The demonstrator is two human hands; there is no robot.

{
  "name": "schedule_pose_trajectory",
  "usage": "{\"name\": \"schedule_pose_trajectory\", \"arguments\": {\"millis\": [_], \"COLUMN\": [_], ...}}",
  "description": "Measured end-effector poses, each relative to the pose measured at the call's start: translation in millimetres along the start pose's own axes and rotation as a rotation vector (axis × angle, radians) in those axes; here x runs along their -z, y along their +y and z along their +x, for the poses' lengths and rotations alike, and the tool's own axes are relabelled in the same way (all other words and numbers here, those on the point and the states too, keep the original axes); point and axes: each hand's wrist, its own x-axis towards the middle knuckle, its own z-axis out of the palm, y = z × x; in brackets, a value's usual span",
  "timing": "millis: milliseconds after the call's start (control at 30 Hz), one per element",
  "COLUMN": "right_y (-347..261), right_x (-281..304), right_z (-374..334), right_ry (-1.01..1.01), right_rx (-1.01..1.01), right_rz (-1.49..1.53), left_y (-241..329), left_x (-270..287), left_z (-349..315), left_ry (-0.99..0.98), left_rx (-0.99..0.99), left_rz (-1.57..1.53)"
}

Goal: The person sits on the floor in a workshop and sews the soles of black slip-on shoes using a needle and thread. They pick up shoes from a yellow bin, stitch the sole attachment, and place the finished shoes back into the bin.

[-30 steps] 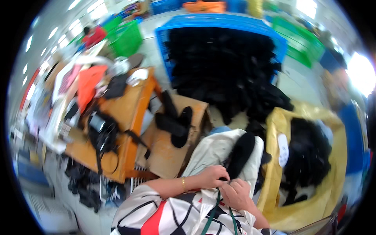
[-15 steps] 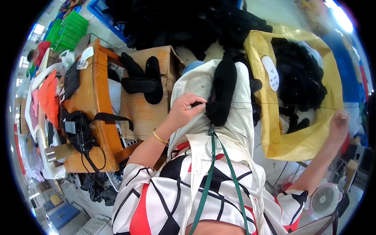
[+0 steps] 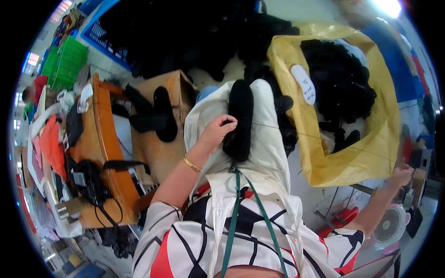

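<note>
- Found black shoe (image 3: 242,109) on the lap, lying lengthwise from near to far over a white apron (image 3: 213,104).
- Observed left hand (image 3: 219,132) at the left edge of the black shoe, thumb and fingers drawn together, pinching dark material at that edge. Noted gold-coloured bracelet (image 3: 191,165) on the same wrist.
- Observed right hand (image 3: 402,176) stretched far out to the right, well apart from the shoe, fingers curled in and closed on the end of a dark thread (image 3: 269,126). Cannot tell the exact fingertip grip, for smallness and blur.
- Traced dark thread from the shoe, taut, across the yellow sack (image 3: 384,104) to the right hand.
- Recorded inside the yellow sack, right of the lap: black pile (image 3: 340,85). Noted at its left rim: white sole-shaped piece (image 3: 303,85) with handwriting.
- Recorded left of the lap: cardboard box (image 3: 178,85), carrying dark shoes (image 3: 164,116) on top.
- Recorded farther left: wooden table (image 3: 90,148) with black strapped bag (image 3: 88,180) and, past it, orange cloth (image 3: 52,146).
- Recorded at the far side: blue basket (image 3: 99,34) beside a large dark heap (image 3: 185,37); green crate (image 3: 69,62) at far left.
- Recorded at near right, just below the right forearm: white fan (image 3: 388,224).
</note>
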Motion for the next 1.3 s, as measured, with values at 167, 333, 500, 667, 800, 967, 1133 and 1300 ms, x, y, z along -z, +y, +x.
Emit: {"name": "schedule_pose_trajectory", "arguments": {"millis": [167,333,500,667,800,967,1133,1300], "right_y": [54.1,24.4,50.3,71.5,82.9,53.7,-15.8,-56.8], "right_x": [15.6,-52.5,-45.0,-71.4,-86.5,-118.1,-133.5,-176.6], "right_z": [-48.7,-126.3,-152.4,-186.2,-199.2,-225.7,-324.5,-429.1], "right_ry": [0.081,0.281,0.222,0.141,0.052,-0.125,-0.519,-1.128], "right_rx": [-0.271,-0.543,-0.540,-0.563,-0.588,-0.661,-0.665,-0.737], "right_rz": [0.144,0.455,0.374,0.344,0.290,0.354,0.054,0.022], "left_y": [-13.3,20.9,74.3,69.7,43.1,9.5,3.2,-1.7], "left_x": [-22.5,-25.1,-35.2,-30.4,-33.7,-33.8,-45.0,-41.7], "left_z": [53.5,38.5,5.1,-31.6,-32.8,-22.7,-20.9,-21.6], "left_ry": [0.141,0.183,0.095,0.004,-0.071,-0.135,-0.211,-0.236], "left_rx": [-0.018,-0.104,-0.230,-0.194,0.053,-0.255,-0.157,-0.101], "left_rz": [-0.435,-0.294,0.218,0.513,0.318,0.582,0.437,0.552]}}
